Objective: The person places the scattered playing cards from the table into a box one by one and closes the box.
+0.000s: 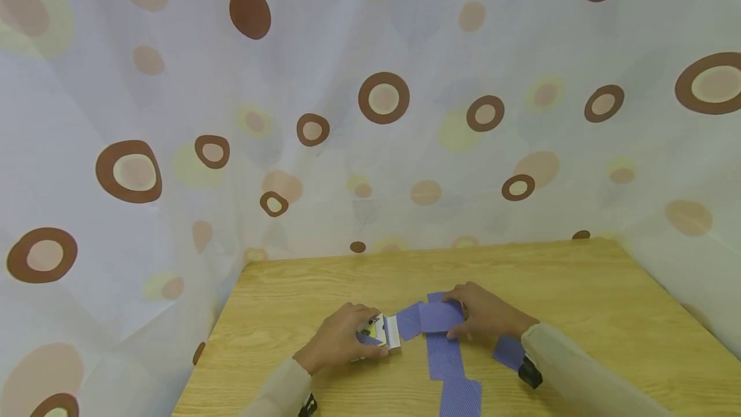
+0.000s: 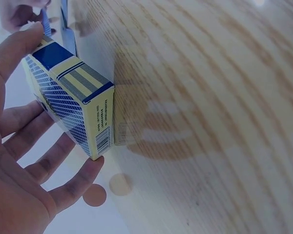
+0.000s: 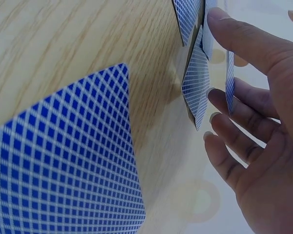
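My left hand [image 1: 338, 341] grips a playing card box [image 2: 71, 90], thumb on one edge and fingers spread along the other side. A white end flap [image 1: 394, 332] of the box points toward the cards. My right hand [image 1: 485, 315] holds a blue-backed playing card [image 1: 441, 317] between thumb and fingers, over other cards. In the right wrist view that card [image 3: 230, 83] shows almost edge-on beside the fingers. Beneath it lie several blue-backed cards [image 1: 444, 358] in an overlapping run toward the front. Another card [image 1: 410, 321] lies between the box and the held card.
A separate card [image 1: 508, 352] lies under the right wrist, large in the right wrist view. The wooden table [image 1: 278, 301] is glossy and backed by a spotted curtain [image 1: 324, 166], which also hangs along its left and right sides.
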Action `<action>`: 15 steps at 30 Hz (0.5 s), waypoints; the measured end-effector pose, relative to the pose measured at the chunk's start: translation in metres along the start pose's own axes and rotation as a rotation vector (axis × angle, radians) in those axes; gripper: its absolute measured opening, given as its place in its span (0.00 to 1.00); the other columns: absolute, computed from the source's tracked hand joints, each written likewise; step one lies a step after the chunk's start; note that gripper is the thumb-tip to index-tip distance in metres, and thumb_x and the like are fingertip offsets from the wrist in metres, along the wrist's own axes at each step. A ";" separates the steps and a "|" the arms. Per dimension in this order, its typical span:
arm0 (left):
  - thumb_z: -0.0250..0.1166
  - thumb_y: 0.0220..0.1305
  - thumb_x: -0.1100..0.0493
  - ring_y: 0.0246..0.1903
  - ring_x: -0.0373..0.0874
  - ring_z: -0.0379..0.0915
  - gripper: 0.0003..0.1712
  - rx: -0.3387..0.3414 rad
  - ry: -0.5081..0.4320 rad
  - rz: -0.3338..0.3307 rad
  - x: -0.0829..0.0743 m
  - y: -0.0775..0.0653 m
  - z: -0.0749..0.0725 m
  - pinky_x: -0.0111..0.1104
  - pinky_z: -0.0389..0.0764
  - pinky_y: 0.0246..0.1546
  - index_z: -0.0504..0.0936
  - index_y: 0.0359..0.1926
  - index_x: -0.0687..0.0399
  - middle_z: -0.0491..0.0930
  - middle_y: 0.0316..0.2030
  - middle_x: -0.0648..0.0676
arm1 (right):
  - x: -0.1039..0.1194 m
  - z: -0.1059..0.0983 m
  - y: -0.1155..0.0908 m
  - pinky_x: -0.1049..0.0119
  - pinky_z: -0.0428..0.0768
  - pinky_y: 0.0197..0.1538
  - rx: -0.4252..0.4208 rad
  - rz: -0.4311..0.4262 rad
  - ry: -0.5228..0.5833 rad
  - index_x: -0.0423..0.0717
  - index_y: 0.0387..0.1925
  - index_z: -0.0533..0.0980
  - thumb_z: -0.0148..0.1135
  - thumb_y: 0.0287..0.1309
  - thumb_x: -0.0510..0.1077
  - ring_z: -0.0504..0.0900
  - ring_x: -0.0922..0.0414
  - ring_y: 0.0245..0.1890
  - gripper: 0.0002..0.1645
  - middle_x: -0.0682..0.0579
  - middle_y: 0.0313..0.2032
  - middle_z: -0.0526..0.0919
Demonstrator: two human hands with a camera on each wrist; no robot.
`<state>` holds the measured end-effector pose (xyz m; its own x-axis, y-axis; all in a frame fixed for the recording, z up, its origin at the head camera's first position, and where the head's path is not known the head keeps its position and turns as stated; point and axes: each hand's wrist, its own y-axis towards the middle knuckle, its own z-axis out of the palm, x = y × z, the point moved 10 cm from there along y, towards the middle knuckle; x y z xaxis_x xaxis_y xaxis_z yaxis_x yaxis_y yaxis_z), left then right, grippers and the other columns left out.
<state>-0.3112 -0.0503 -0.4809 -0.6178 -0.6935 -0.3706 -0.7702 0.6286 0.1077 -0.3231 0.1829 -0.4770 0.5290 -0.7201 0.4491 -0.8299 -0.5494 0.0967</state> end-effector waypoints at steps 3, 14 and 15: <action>0.72 0.56 0.28 0.49 0.38 0.71 0.46 -0.004 0.005 0.003 0.000 0.000 0.000 0.34 0.75 0.47 0.79 0.67 0.53 0.81 0.59 0.49 | 0.001 0.000 0.000 0.59 0.73 0.43 0.004 0.000 0.019 0.39 0.60 0.78 0.80 0.51 0.58 0.70 0.57 0.41 0.41 0.56 0.44 0.77; 0.72 0.55 0.27 0.52 0.40 0.72 0.48 0.008 0.007 0.001 0.001 0.001 0.002 0.39 0.76 0.54 0.79 0.68 0.52 0.80 0.60 0.48 | 0.008 -0.002 -0.001 0.59 0.76 0.44 0.018 -0.002 0.062 0.36 0.61 0.77 0.80 0.52 0.56 0.73 0.58 0.41 0.41 0.53 0.46 0.79; 0.72 0.55 0.27 0.52 0.40 0.72 0.48 0.009 0.008 0.001 0.001 0.001 0.002 0.38 0.76 0.52 0.78 0.68 0.52 0.80 0.60 0.48 | 0.008 -0.002 0.000 0.59 0.76 0.44 0.019 -0.002 0.063 0.36 0.61 0.77 0.80 0.52 0.56 0.73 0.58 0.41 0.42 0.53 0.46 0.79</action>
<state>-0.3121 -0.0500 -0.4834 -0.6201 -0.6956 -0.3628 -0.7680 0.6327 0.0994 -0.3188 0.1780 -0.4720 0.5182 -0.6909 0.5042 -0.8248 -0.5596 0.0808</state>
